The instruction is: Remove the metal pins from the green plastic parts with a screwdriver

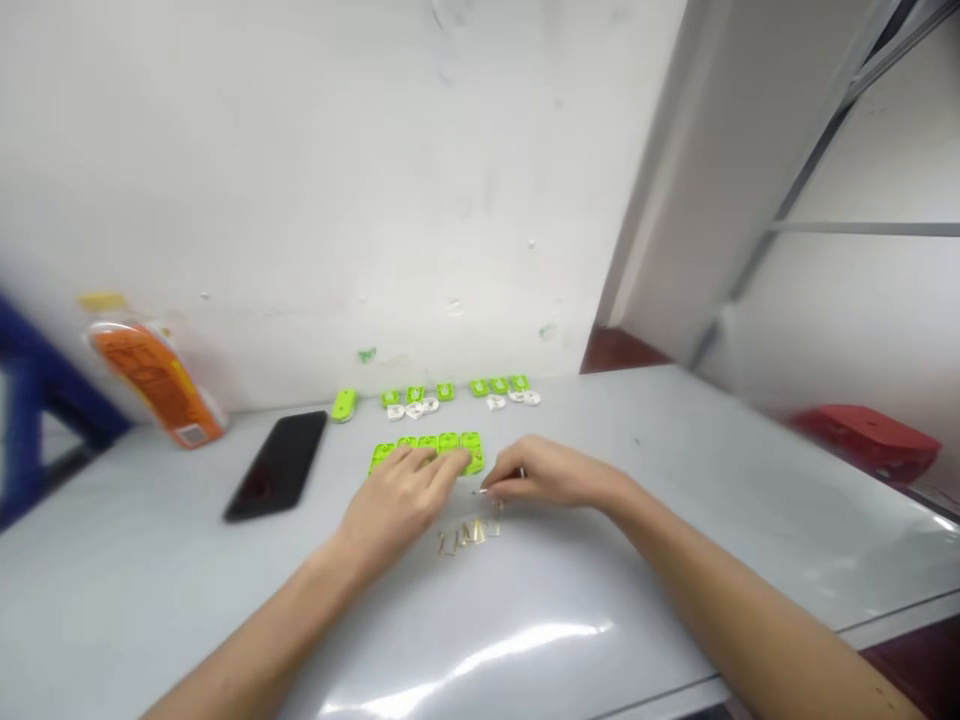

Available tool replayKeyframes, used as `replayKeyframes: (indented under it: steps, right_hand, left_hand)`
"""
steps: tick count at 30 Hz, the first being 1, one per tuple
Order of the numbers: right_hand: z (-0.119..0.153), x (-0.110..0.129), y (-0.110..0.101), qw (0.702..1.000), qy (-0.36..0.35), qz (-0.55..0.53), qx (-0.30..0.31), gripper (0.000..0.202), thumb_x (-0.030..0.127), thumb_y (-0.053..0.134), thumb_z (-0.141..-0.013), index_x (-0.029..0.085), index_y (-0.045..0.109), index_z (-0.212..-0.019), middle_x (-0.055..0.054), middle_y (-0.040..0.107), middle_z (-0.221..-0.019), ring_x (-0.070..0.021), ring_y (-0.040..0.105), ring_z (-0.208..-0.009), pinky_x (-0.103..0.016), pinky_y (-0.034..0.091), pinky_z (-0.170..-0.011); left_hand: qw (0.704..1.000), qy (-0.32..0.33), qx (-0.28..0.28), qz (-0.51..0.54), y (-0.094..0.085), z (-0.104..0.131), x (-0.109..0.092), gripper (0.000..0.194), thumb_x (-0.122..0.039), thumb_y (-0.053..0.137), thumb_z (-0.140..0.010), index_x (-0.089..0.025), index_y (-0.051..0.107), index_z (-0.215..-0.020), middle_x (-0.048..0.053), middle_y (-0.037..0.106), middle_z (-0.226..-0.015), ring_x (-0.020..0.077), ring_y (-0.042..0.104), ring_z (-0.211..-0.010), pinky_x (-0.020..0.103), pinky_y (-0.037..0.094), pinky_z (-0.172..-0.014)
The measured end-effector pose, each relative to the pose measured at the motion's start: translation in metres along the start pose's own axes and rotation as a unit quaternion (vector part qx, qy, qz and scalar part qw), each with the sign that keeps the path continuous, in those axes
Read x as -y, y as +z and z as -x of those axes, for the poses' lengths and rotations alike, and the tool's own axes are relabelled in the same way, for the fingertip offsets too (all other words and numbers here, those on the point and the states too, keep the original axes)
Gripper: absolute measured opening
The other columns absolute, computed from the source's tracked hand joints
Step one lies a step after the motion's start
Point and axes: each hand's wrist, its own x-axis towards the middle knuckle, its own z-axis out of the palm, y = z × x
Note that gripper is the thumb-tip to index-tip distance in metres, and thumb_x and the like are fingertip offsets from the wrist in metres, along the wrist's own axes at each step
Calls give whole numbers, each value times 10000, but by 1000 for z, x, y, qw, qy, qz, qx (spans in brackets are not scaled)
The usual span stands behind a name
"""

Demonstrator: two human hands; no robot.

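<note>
Several bright green plastic pieces (472,441) lie side by side in a row on the grey table (615,580). Over the front of that row rests my left hand (401,495), fingers spread and touching the pieces, partly covering them. My right hand (544,472) is just right of the row, thumb and forefinger pinched on a small thin metal piece (481,492). Nearer to me, between the two hands, lies a loose group of small brass-coloured metal pieces (469,535).
Along the wall stand small green parts (445,391) with white tags (415,410) and a green oblong piece (343,405). A black phone (279,465) and an orange bottle (154,380) are at left. A red object (866,440) sits beyond the right edge.
</note>
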Motion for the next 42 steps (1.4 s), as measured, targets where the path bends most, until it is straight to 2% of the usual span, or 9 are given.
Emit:
replayKeyframes:
  steps: [4,9,11,16,20,24,31,37,42]
  right_hand:
    - [2,-1,-2,998,-7,7,57,231,337,520,-813,175,684,-791,15,567,-653,-94,434,-573,-222,332,-545]
    - [3,0,-1,997,8,3,77,274,397,536,-799,170,687,-830,10,559,-666,-92,423,-573,-221,325,-541]
    - [3,0,-1,996,15,7,86,305,418,507,-814,164,675,-796,17,525,-622,-88,394,-545,-222,310,-518]
    - [4,3,0,994,44,36,91,403,438,370,-877,156,583,-684,15,501,-590,-91,411,-525,-229,327,-523]
    - [4,5,-1,994,38,33,95,365,419,382,-875,156,546,-682,5,540,-638,-90,427,-542,-228,341,-536]
    - [7,8,-5,991,68,30,113,382,439,376,-874,159,557,-687,-5,586,-677,-102,467,-563,-234,356,-550]
    - [15,12,-16,992,56,49,105,256,194,373,-848,150,602,-742,-27,644,-763,-117,504,-607,-243,368,-563]
    - [17,13,-14,990,44,-17,132,392,219,421,-841,174,485,-1225,-32,683,-841,-158,577,-745,-263,407,-636]
    - [14,5,-11,989,118,63,55,268,241,462,-808,189,579,-1044,-53,659,-843,-164,568,-688,-253,374,-557]
  left_hand:
    - [996,88,-11,-9,-11,-6,0,251,-64,378,-875,-177,569,-992,58,663,-994,195,589,-904,323,442,-730]
    - [993,108,-19,41,-7,-4,3,265,-70,400,-877,-177,560,-1060,72,664,-994,198,581,-921,343,433,-760]
    - [993,70,-20,89,1,0,4,297,-85,412,-876,-193,530,-1127,64,660,-1022,200,579,-930,344,432,-766]
    - [971,-124,-28,201,13,-2,2,478,-238,495,-854,-231,366,-1315,40,652,-949,169,596,-820,298,467,-717]
    - [923,-230,32,307,18,-26,2,454,-309,556,-796,-246,470,-1236,18,646,-895,159,601,-768,277,478,-697]
    - [899,-275,82,331,36,-57,3,485,-346,557,-753,-206,502,-1214,34,639,-867,167,610,-752,266,476,-663]
    - [913,-235,131,307,64,-78,1,425,-437,591,-693,-194,642,-1038,61,663,-869,228,603,-806,354,457,-754]
    - [932,-204,141,266,71,-76,8,437,-534,559,-711,-206,668,-979,121,634,-1047,343,509,-1033,539,366,-863]
    - [939,-192,128,254,57,-61,21,543,-554,450,-795,-173,562,-1164,129,565,-1206,307,463,-1144,503,342,-947]
